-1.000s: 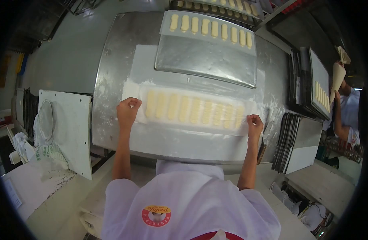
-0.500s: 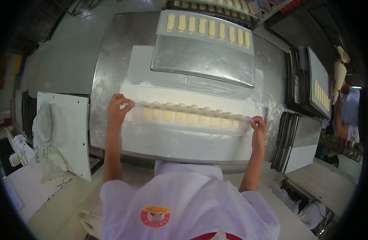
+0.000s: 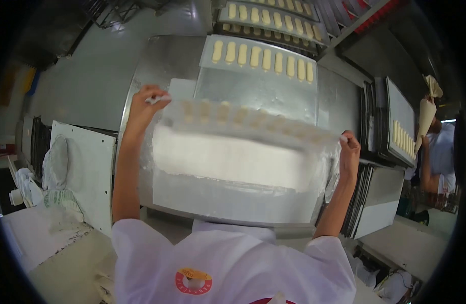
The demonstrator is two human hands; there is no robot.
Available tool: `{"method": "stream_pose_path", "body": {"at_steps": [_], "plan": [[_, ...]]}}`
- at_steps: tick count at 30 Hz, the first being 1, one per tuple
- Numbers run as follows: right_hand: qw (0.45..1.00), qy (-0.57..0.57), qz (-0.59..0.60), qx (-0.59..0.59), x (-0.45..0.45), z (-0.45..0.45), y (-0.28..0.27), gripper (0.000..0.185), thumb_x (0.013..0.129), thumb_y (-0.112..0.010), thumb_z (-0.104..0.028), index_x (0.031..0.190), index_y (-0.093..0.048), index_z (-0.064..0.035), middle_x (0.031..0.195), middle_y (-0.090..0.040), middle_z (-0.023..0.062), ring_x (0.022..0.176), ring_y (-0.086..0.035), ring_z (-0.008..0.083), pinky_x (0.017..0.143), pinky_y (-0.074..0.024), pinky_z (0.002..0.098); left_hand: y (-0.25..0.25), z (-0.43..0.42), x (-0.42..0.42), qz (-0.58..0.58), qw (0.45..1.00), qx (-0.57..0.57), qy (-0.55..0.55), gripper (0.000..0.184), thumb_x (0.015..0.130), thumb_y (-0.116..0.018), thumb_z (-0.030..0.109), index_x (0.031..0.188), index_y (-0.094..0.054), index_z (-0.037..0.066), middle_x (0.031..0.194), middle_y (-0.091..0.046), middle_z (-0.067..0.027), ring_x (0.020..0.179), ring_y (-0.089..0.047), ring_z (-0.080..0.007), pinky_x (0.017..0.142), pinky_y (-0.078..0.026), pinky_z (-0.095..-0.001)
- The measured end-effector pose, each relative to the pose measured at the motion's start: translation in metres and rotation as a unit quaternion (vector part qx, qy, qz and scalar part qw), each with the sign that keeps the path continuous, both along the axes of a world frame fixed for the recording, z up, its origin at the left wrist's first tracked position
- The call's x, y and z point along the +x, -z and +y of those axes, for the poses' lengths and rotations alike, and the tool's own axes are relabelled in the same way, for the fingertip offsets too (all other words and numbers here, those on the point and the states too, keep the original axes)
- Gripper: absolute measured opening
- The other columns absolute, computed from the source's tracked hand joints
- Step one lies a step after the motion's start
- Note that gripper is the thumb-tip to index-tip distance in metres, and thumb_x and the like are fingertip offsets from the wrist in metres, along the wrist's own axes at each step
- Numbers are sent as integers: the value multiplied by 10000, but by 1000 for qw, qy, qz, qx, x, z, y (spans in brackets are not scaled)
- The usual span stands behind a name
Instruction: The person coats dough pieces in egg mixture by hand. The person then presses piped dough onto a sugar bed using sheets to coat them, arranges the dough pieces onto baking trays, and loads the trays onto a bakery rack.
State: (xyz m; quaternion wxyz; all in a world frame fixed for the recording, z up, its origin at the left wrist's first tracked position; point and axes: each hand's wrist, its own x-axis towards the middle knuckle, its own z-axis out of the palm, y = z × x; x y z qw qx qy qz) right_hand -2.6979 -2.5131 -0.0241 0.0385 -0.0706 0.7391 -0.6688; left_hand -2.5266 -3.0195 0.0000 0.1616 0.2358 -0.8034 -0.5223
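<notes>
A pale paper strip [image 3: 232, 117] bearing a row of piped yellow batter fingers [image 3: 224, 112] is stretched between my two hands, blurred by motion. My left hand [image 3: 147, 104] pinches its left end, and my right hand [image 3: 349, 148] pinches the lower right end. The strip hangs above the table, between a bed of white powder [image 3: 228, 157] and a metal tray [image 3: 258, 93]. Across the far end of that tray lies another strip with batter fingers [image 3: 267, 60]. Under the powder is a pale sheet [image 3: 228, 202].
Beyond the table, a rack [image 3: 273, 23] holds more filled trays. Stacked trays [image 3: 400, 121] stand at the right, with upright sheets [image 3: 380, 195] nearer me. Further right, a co-worker [image 3: 441, 147] holds a piping bag [image 3: 425, 119]. At left is a white board [image 3: 86, 167].
Both hands have lifted the paper strip off the powder and carried it away from me, toward the metal tray. The powder bed is now uncovered. The camera view has shifted slightly.
</notes>
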Motion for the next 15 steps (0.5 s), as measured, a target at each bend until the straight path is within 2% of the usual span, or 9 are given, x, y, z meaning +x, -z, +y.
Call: {"method": "stream_pose_path", "body": {"at_steps": [2,4,7,8,9,10,12,15], "plan": [[999,-1,41,11,-18,-12,-11,82,736,-586,31,739,-539,-35,860,-463,0,852,-438,123,851,-279,245,4,-5,-29,20,999,-31,4,151,684,-753,108,793,-671,44,948,-553,-26,865,-486,-149,746,-389,-266],[998,-9,54,-8,-38,-9,3,80,745,-597,23,752,-553,-44,866,-465,-4,857,-435,121,861,-279,248,18,-7,-52,35,998,-39,18,158,681,-762,128,792,-676,56,942,-547,-25,851,-481,-152,749,-399,-273],[994,-52,46,80,-63,5,64,57,751,-651,-58,778,-600,-59,836,-514,-9,790,-449,107,759,-346,240,83,-21,-72,19,995,-87,37,160,670,-769,129,784,-679,63,892,-588,-44,810,-539,-166,723,-436,-290],[987,-56,78,127,-66,9,91,68,740,-666,-59,783,-615,-51,845,-538,-5,766,-457,110,721,-370,246,103,-19,-72,23,996,-86,33,160,670,-769,129,784,-679,63,892,-588,-44,810,-539,-166,723,-436,-290],[982,-73,85,151,-71,16,123,79,722,-675,-39,785,-627,-47,867,-559,8,746,-466,109,691,-383,244,122,-15,-67,-36,994,-96,46,179,667,-764,112,812,-672,62,854,-610,-57,782,-571,-180,710,-455,-296],[977,-48,62,197,-61,10,130,112,705,-674,-10,801,-636,-53,857,-566,20,725,-471,107,674,-393,247,132,-11,-63,-94,988,-105,58,201,664,-758,96,839,-665,61,817,-633,-69,755,-603,-194,698,-474,-302],[963,-21,81,255,-49,3,130,163,701,-657,15,843,-632,-60,801,-554,25,705,-487,109,670,-406,240,141,2,-50,-78,992,-93,27,225,670,-740,74,876,-650,55,793,-642,-85,745,-620,-205,692,-485,-306],[973,36,25,225,-46,-4,123,224,716,-616,35,921,-617,-56,783,-559,23,685,-500,107,670,-417,228,144,18,-39,-78,993,-85,-16,261,685,-706,40,931,-620,39,767,-650,-104,734,-636,-215,690,-496,-309]]}}
